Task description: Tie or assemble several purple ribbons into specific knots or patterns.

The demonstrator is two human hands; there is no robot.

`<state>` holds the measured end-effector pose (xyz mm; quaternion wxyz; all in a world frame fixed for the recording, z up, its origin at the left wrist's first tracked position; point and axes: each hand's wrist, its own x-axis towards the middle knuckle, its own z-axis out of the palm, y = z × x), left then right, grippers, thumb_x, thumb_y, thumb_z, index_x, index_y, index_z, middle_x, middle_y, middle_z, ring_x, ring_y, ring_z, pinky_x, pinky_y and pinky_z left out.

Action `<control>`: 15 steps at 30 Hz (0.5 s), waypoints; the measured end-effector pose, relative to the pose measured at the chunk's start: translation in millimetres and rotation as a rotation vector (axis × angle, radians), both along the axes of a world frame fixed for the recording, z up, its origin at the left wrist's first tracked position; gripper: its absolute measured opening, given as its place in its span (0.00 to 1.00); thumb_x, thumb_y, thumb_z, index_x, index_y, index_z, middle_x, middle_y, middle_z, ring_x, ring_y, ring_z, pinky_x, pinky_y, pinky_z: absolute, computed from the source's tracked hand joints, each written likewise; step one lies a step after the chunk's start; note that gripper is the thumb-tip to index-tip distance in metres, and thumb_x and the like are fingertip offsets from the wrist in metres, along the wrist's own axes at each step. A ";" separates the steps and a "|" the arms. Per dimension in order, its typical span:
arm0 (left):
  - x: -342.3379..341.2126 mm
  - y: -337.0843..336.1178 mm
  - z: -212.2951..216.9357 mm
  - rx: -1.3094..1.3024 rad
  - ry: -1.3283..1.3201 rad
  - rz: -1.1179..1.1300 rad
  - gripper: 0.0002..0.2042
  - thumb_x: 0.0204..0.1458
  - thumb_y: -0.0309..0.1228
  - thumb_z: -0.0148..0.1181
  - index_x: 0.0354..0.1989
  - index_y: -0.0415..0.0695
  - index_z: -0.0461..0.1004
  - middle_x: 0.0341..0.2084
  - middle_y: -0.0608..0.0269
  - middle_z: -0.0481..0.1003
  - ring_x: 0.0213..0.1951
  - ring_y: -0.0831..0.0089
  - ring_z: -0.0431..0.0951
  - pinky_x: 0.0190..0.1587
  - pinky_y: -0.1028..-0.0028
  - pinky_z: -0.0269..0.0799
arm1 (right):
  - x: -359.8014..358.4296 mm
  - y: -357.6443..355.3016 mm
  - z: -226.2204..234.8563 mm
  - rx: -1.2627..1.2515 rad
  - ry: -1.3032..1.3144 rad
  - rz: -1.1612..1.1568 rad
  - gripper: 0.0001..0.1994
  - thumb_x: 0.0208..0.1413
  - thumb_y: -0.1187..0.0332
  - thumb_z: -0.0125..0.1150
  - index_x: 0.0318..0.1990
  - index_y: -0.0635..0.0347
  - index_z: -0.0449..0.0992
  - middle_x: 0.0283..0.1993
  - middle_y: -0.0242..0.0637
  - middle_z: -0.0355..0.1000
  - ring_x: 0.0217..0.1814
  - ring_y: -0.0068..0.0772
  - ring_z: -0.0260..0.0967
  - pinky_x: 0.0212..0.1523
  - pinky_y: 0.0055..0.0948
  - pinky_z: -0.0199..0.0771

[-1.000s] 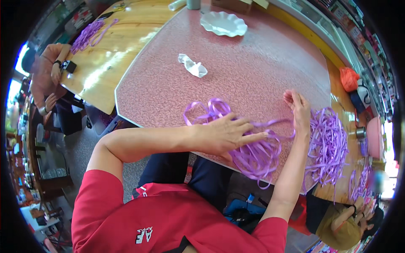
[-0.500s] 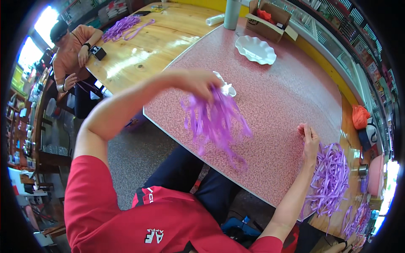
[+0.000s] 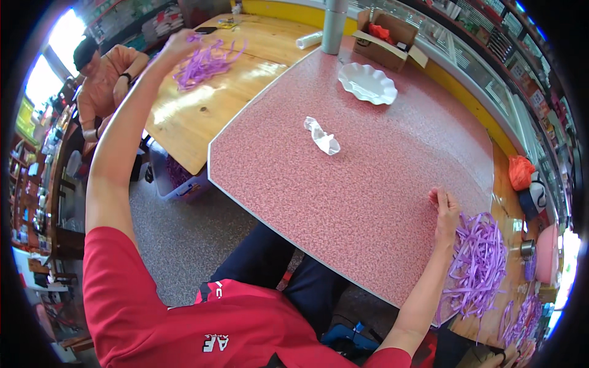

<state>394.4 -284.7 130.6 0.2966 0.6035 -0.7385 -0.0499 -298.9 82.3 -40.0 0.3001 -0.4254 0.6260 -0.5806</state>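
Observation:
My left arm reaches out to the far left over the wooden table. My left hand [image 3: 180, 46] is closed on a bundle of purple ribbons [image 3: 202, 66], whose strands hang and spread just above or on the wood; which of them lie on the table I cannot tell. Above the right part of the pink speckled table [image 3: 343, 202], my right hand [image 3: 446, 214] has its fingers curled together, and whatever they may hold is hidden. Close beside that wrist lies a large heap of purple ribbons [image 3: 478, 264]. A crumpled white tissue [image 3: 322, 137] rests mid-table.
A white scalloped dish [image 3: 368, 83], a grey-green tumbler [image 3: 334, 27] and an open cardboard box [image 3: 383, 52] stand at the back. Another person [image 3: 101, 86] sits at the left of the wooden table [image 3: 178, 138]. More hands [image 3: 500, 359] and ribbons [image 3: 521, 319] show at lower right.
My left hand has swung from above the pink table to the far left with the purple ribbons, uncovering the tissue. My right hand has barely moved.

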 end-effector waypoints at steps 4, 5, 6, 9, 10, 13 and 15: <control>-102.5 59.5 -76.3 0.025 0.243 -0.408 0.11 0.58 0.31 0.62 0.46 0.39 0.79 0.33 0.68 0.78 0.36 0.80 0.75 0.39 0.75 0.73 | 15.0 -11.4 0.0 0.014 0.109 -0.009 0.10 0.64 0.65 0.61 0.41 0.62 0.81 0.37 0.30 0.78 0.39 0.19 0.72 0.44 0.21 0.71; -139.6 83.9 -86.5 0.134 0.284 -0.461 0.10 0.58 0.31 0.62 0.45 0.40 0.79 0.31 0.68 0.78 0.34 0.81 0.74 0.37 0.75 0.73 | 13.7 -11.5 0.0 0.019 0.116 -0.044 0.10 0.64 0.65 0.61 0.41 0.62 0.81 0.37 0.30 0.78 0.39 0.19 0.72 0.44 0.21 0.71; -177.5 111.3 -95.1 0.246 0.323 -0.525 0.09 0.59 0.30 0.61 0.45 0.41 0.79 0.30 0.69 0.78 0.33 0.82 0.74 0.35 0.74 0.72 | 9.0 -9.4 -1.7 0.018 0.216 -0.049 0.09 0.63 0.66 0.61 0.41 0.63 0.81 0.36 0.30 0.78 0.39 0.20 0.72 0.45 0.21 0.71; -265.2 198.7 -95.5 0.301 0.274 -0.837 0.07 0.60 0.28 0.61 0.43 0.39 0.78 0.30 0.68 0.77 0.33 0.82 0.75 0.36 0.77 0.72 | 1.5 -10.7 -14.4 -0.001 0.466 -0.055 0.10 0.60 0.67 0.62 0.42 0.64 0.81 0.37 0.32 0.78 0.41 0.24 0.73 0.46 0.24 0.71; -286.4 228.0 -85.0 0.284 0.226 -0.930 0.07 0.60 0.27 0.60 0.43 0.38 0.78 0.29 0.67 0.78 0.32 0.82 0.75 0.34 0.77 0.72 | 10.8 -11.7 -10.5 0.015 0.512 -0.052 0.09 0.60 0.67 0.62 0.41 0.64 0.81 0.37 0.34 0.79 0.41 0.24 0.73 0.45 0.26 0.73; -336.5 276.9 -102.8 0.438 0.313 -1.070 0.07 0.59 0.27 0.61 0.42 0.38 0.79 0.28 0.63 0.78 0.30 0.80 0.75 0.31 0.73 0.71 | 29.6 -20.4 -5.1 -0.051 0.687 0.005 0.08 0.61 0.67 0.62 0.39 0.62 0.81 0.38 0.40 0.80 0.38 0.29 0.76 0.39 0.29 0.74; -369.9 299.0 -110.5 0.435 0.311 -1.136 0.07 0.59 0.27 0.62 0.41 0.38 0.79 0.27 0.63 0.78 0.29 0.79 0.75 0.31 0.72 0.71 | 43.0 -16.1 11.6 0.074 0.646 0.033 0.08 0.60 0.66 0.62 0.38 0.61 0.82 0.39 0.42 0.80 0.37 0.35 0.78 0.38 0.30 0.75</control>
